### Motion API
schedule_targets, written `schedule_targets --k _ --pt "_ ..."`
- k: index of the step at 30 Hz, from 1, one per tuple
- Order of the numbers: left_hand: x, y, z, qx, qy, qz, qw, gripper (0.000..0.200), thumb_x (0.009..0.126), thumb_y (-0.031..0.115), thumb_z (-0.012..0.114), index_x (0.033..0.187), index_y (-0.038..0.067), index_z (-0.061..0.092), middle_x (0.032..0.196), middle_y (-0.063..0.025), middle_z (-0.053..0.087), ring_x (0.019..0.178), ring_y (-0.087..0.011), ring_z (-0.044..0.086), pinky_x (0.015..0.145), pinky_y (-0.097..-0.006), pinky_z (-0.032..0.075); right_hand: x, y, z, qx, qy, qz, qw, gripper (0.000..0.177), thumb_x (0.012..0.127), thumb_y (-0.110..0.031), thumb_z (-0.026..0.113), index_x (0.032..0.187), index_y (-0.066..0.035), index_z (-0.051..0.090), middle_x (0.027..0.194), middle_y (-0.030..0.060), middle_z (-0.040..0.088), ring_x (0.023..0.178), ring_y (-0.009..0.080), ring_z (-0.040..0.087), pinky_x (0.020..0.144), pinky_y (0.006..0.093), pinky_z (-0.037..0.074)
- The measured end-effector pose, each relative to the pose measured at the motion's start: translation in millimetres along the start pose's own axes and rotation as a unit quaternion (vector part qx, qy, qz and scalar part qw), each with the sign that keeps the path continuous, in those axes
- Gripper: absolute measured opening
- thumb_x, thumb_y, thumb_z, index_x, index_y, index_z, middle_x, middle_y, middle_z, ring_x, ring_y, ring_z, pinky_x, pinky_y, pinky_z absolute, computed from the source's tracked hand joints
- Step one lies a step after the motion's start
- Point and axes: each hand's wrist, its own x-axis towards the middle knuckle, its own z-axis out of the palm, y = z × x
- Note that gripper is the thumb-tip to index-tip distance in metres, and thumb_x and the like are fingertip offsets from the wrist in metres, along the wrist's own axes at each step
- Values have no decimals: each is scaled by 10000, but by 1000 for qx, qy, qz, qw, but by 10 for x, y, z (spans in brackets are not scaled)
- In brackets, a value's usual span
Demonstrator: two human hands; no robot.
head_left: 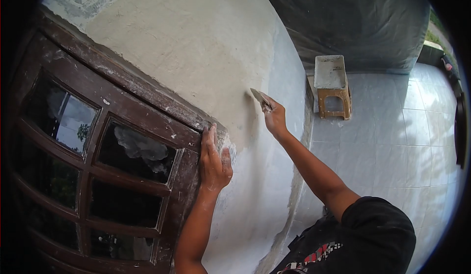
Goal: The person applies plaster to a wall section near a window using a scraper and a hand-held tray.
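My right hand [275, 119] is closed round a putty knife [258, 96], whose blade points up and left at the wall [186, 43]. The wall is beige and rough above, smoother and whiter lower down. Against the edge of the brown wooden window frame [189, 136] rests my left hand [214, 163], its dusty fingers spread and holding nothing. Bare, chipped plaster shows beside its fingers. Whether the blade touches the wall is hard to tell.
A brown plastic stool [334, 102] stands on the grey tiled floor [387, 127] at the right, carrying a putty-smeared tray [330, 85]. Dark sheeting [353, 24] hangs behind it. Window panes [137, 149] fill the left side.
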Motion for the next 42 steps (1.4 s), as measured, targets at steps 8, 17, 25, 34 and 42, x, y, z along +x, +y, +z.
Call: schedule_targets --k 8,17,25,34,42 --pt "15 -28 44 -21 39 -8 999 575 989 158 456 1457 -135 296 1447 -354 437 1368 -568 359 1166 -561 287 -1042 255 194 -184 -52 -195 962 497 896 104 550 1355 -72 620 1326 143 654 1208 257 638 1037 329 481" --pt "32 13 -14 10 1 -6 1000 554 995 82 408 1464 -159 236 1480 -388 365 1432 -480 346 1208 -500 244 -890 37 -257 228 -1 190 955 283 1040 -131 549 1279 18 579 1148 95 677 999 194 684 874 365 586" --pt "13 -37 50 -19 35 -10 999 580 972 132 464 1455 -138 294 1456 -341 440 1382 -559 351 1172 -560 280 -918 -16 -243 273 -24 201 941 280 1029 -107 557 1277 24 562 1157 117 672 988 208 690 857 378 598" --pt "13 -32 38 -10 16 -11 1000 570 996 132 442 1461 -147 265 1477 -360 393 1406 -517 348 1189 -525 265 -986 -140 89 -40 -34 46 998 395 976 67 539 1361 -10 583 1257 119 684 1094 188 665 940 297 521" --pt "18 -35 34 -12 32 -4 999 579 979 135 468 1455 -145 294 1452 -352 438 1373 -569 355 1166 -565 282 -1337 15 550 -209 -16 -199 957 590 815 136 590 1377 -42 596 1382 201 595 1297 337 569 1063 398 448"
